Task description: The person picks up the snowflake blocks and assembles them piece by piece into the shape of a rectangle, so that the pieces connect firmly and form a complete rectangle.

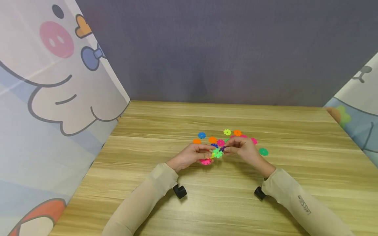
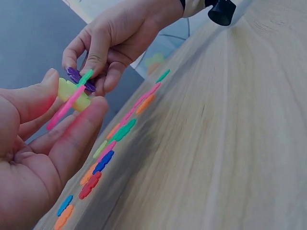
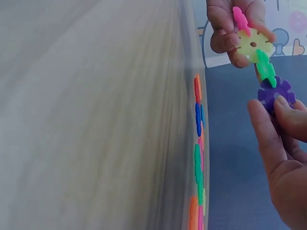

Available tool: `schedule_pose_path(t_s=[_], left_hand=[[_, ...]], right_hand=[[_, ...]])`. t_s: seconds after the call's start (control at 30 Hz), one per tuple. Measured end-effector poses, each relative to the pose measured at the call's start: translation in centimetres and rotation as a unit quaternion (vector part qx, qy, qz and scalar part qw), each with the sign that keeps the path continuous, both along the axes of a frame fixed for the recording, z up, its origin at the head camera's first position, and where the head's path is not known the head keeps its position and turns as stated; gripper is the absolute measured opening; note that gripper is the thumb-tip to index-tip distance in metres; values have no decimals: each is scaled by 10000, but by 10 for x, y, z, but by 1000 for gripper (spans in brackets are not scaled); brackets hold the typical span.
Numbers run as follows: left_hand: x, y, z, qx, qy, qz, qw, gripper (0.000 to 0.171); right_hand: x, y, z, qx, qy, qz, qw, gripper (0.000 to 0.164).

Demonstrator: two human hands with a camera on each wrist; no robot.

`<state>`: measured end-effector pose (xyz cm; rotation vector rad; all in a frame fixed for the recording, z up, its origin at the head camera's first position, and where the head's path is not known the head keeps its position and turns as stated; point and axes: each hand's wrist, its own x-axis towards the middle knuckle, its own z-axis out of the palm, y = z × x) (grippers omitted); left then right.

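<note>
Beige sleeves (image 1: 143,200) nearest. Left hand (image 1: 189,156) pinches yellow disc (image 3: 259,42), right hand (image 1: 244,149) purple disc (image 3: 273,92), above the wooden table (image 1: 218,203); green disc (image 3: 265,69) sits between, touching both, pink disc (image 3: 241,20) on yellow's other side.

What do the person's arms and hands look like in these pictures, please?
The left sleeve is pale beige and looks plain; the right sleeve is the same colour but carries dark lettering. A small black cylindrical device sits by the left wrist, a similar one by the right. The left hand and right hand wear no gloves.
</note>
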<state>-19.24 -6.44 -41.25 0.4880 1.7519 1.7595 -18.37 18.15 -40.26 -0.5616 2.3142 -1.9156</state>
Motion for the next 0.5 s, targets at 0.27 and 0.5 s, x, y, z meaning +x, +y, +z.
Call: schedule_pose_path(t_s=[0.27, 0.5], left_hand=[[1, -1, 0, 132, -160, -381, 9991, 45], [1, -1, -1, 98, -244, -233, 9994, 43]], right_hand=[[-1, 0, -1, 164, -95, 177, 9997, 7], [-3, 3, 3, 255, -199, 142, 9994, 16]])
